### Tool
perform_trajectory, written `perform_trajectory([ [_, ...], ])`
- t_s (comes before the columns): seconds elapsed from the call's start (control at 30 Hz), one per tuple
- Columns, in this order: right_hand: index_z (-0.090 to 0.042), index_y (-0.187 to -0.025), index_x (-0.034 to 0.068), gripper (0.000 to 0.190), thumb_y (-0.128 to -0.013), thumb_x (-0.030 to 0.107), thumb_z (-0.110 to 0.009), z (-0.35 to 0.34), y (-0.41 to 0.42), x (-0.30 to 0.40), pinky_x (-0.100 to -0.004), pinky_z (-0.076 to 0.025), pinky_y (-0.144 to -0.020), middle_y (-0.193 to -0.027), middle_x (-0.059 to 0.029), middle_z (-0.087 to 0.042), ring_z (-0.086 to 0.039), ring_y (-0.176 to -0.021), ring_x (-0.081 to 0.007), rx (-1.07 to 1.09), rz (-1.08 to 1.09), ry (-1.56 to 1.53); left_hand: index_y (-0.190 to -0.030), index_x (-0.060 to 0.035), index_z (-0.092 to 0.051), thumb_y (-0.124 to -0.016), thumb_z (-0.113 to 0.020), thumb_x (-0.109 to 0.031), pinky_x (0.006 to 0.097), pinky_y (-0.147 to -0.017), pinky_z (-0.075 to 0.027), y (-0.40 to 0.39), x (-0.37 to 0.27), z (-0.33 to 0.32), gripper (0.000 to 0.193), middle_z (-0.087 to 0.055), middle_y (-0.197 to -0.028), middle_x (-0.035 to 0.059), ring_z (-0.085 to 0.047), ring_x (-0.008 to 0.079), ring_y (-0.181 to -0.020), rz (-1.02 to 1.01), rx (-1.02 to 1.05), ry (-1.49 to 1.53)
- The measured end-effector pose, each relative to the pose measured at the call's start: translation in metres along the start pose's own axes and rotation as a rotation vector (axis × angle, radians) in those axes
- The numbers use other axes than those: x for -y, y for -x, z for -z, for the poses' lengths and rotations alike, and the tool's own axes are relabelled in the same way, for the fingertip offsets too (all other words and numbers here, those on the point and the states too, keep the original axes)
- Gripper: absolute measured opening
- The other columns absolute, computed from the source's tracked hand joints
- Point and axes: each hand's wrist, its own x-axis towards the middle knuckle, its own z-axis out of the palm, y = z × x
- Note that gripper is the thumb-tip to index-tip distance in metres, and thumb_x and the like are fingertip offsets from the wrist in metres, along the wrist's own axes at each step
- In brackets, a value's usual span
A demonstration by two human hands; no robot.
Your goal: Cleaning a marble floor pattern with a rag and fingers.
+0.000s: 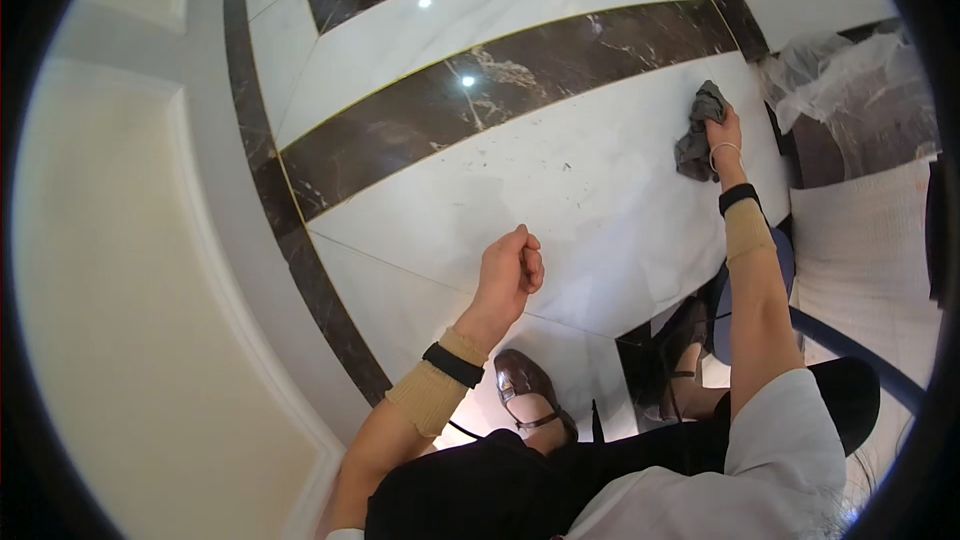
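My right hand [726, 133] grips a crumpled dark grey cloth [697, 142] against the white marble floor [600, 165], far out to the right. Part of the cloth spreads below and left of the fingers. Closer to my body, my left hand [511, 270] hovers above the floor with its fingers curled in; nothing shows in it. Small dark specks of debris [568, 166] lie scattered on the white marble between the two hands and the dark brown marble band [525, 75].
A white panelled wall [105, 277] rises along the left. At right are crumpled clear plastic sheeting [847, 82], a pale textured covering [862, 240] and a dark blue curved frame [855, 352]. My brown shoe [525, 386] rests on the floor below my left hand.
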Motion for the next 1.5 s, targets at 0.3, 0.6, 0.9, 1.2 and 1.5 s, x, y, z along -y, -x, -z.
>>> perform_trajectory([
  [0.3,-0.063,-0.103,0.013,0.029,-0.073,0.012,-0.061,-0.117,0.123,0.208,-0.0386,-0.047,-0.083,-0.106,-0.0081,-0.059,-0.056,-0.097,-0.0325,0.350,0.649,0.111,-0.078,-0.0061,-0.048,-0.095,-0.045,-0.025,0.0275,-0.042,-0.031,0.018,-0.019,0.006,0.026,-0.041,-0.054,0.0026,-0.039,0.0153,-0.045,-0.100,-0.071,0.035],
  [0.6,-0.063,-0.106,0.008,0.032,-0.074,0.005,-0.059,-0.072,0.141,0.211,-0.0357,-0.047,-0.087,-0.104,-0.0117,-0.064,-0.060,-0.099,-0.0302,0.869,0.590,-0.257,-0.078,-0.0061,-0.049,-0.094,-0.047,-0.026,0.0272,-0.040,-0.030,0.025,-0.025,0.008,0.026,-0.041,-0.053,0.0027,-0.040,0.0155,-0.043,-0.168,-0.113,0.056],
  [0.9,-0.061,-0.113,0.017,0.044,-0.071,0.004,-0.057,-0.186,0.052,0.274,-0.0385,-0.048,-0.087,-0.116,-0.0072,-0.057,-0.058,-0.101,-0.0291,0.513,0.677,0.176,-0.078,-0.0069,-0.049,-0.094,-0.047,-0.028,0.0279,-0.041,-0.030,0.020,-0.009,0.013,0.027,-0.042,-0.053,0.0029,-0.041,0.0156,-0.043,-0.114,-0.127,0.045],
  [1.2,-0.064,-0.103,0.019,0.046,-0.065,-0.005,-0.054,-0.128,0.176,0.257,-0.0363,-0.048,-0.083,-0.107,-0.0005,-0.057,-0.054,-0.094,-0.0280,1.206,1.111,0.039,-0.078,-0.0065,-0.050,-0.095,-0.047,-0.028,0.0268,-0.039,-0.026,0.032,0.012,0.004,0.027,-0.044,-0.051,0.0024,-0.041,0.0141,-0.041,-0.053,-0.042,-0.029],
  [1.5,-0.062,-0.104,0.006,0.028,-0.076,0.009,-0.062,-0.073,0.129,0.223,-0.0329,-0.046,-0.087,-0.102,-0.0103,-0.061,-0.059,-0.096,-0.0256,1.312,0.844,-0.255,-0.076,-0.0066,-0.050,-0.093,-0.046,-0.026,0.0261,-0.038,-0.026,0.048,0.025,-0.004,0.026,-0.043,-0.051,0.0023,-0.038,0.0125,-0.042,0.011,0.015,-0.126],
])
